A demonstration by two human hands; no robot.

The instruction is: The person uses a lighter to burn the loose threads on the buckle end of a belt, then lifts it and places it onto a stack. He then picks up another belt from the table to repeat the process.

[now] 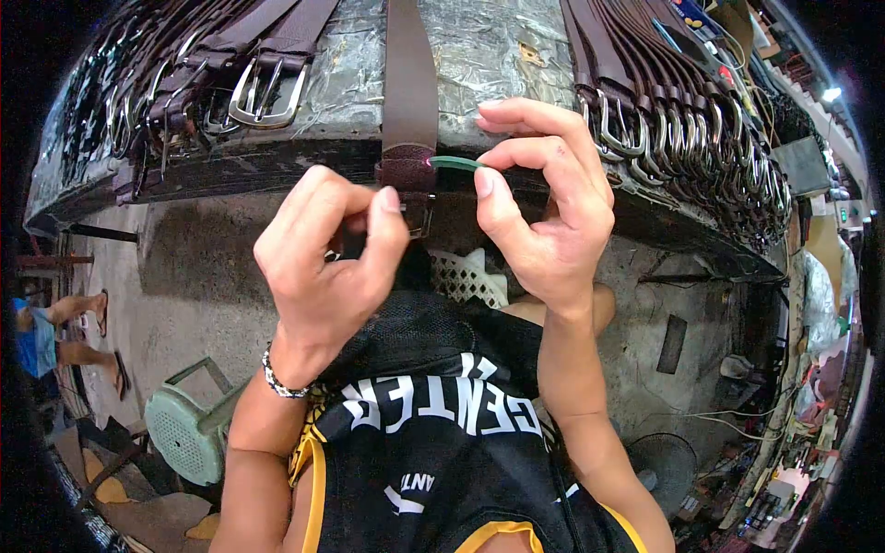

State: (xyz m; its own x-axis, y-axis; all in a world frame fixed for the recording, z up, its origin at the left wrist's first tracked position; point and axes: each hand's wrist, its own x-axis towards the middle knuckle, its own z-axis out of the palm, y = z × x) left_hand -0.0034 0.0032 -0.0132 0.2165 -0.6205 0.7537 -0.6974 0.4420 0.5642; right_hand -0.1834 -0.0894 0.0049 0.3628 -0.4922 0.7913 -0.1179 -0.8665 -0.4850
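Note:
A dark brown leather belt [410, 88] hangs over the front edge of the bench in the middle. Its stitched fold carries a metal buckle [426, 217], which is partly hidden. My right hand [550, 198] pinches a thin green strip [454, 163] between thumb and forefinger, other fingers raised. The strip's far end, pinkish at the tip, meets the right side of the belt's fold. My left hand [323, 253] is closed in a pinch just left of and below the fold. What lies between its fingertips, if anything, is too small to tell.
Piles of buckled brown belts lie on the bench at left [267, 92] and right [627, 120]. The bench top [498, 55] has a worn, shiny covering. A green stool [189, 433] stands on the floor at lower left. Another person's legs [78, 332] show at far left.

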